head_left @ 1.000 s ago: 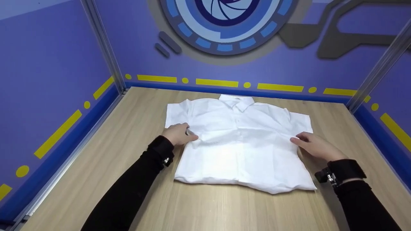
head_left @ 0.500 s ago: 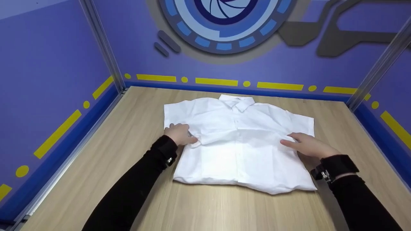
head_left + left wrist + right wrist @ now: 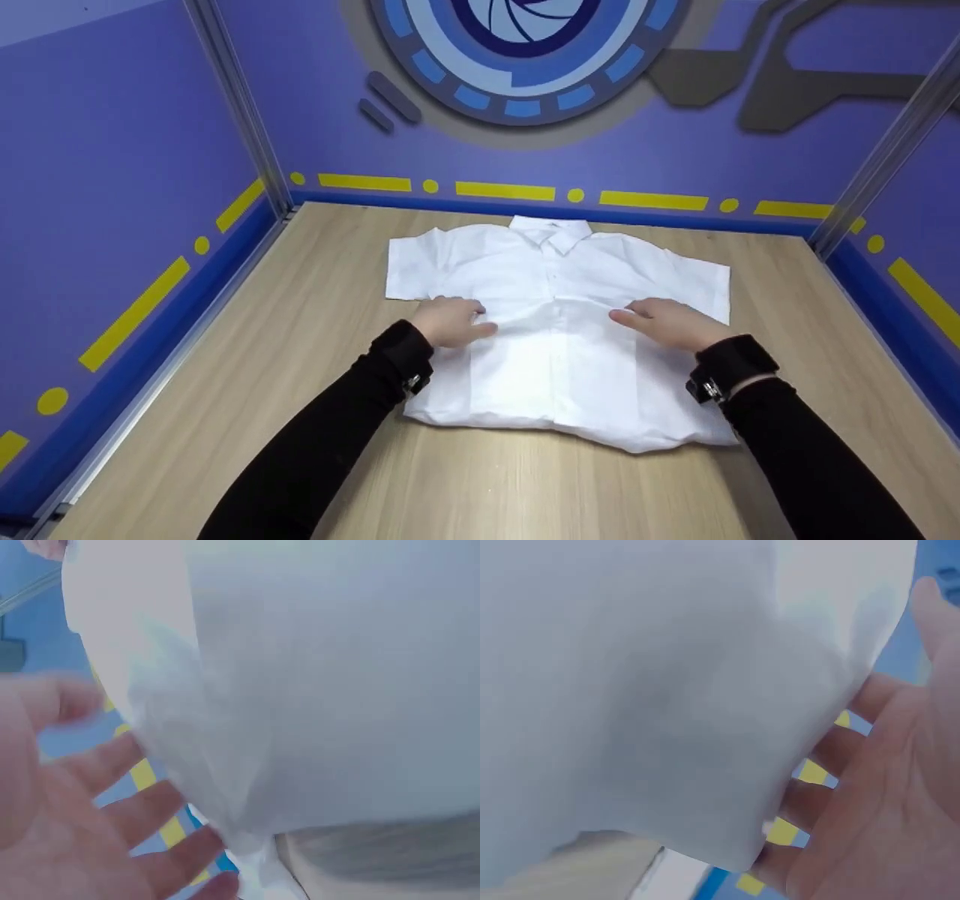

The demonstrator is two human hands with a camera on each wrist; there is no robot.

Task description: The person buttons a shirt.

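A white short-sleeved shirt [image 3: 517,360] lies front up on the wooden table, collar toward the back wall, its lower edge turned under. Over its left side is my left hand [image 3: 452,322], thumb apart from the fingers. My right hand [image 3: 667,324] is over the shirt's right side, thumb pointing inward. In the left wrist view, the spread left fingers [image 3: 150,814] meet the edge of the shirt. The right fingertips, in the right wrist view, are partly hidden by the shirt [image 3: 690,712], and the thumb stands away from them. Neither hand visibly pinches the cloth.
The wooden tabletop [image 3: 480,487] extends around the shirt. Blue-purple panels with yellow marks border it; the back wall [image 3: 322,135] stands just beyond the collar. Metal posts [image 3: 244,112] rise at the back corners. A black band [image 3: 735,360] circles each wrist.
Both hands have moved inward over the shirt, toward its button line, the right one farther. The cloth bunched by the left hand has been let go. The sleeves have shifted slightly.
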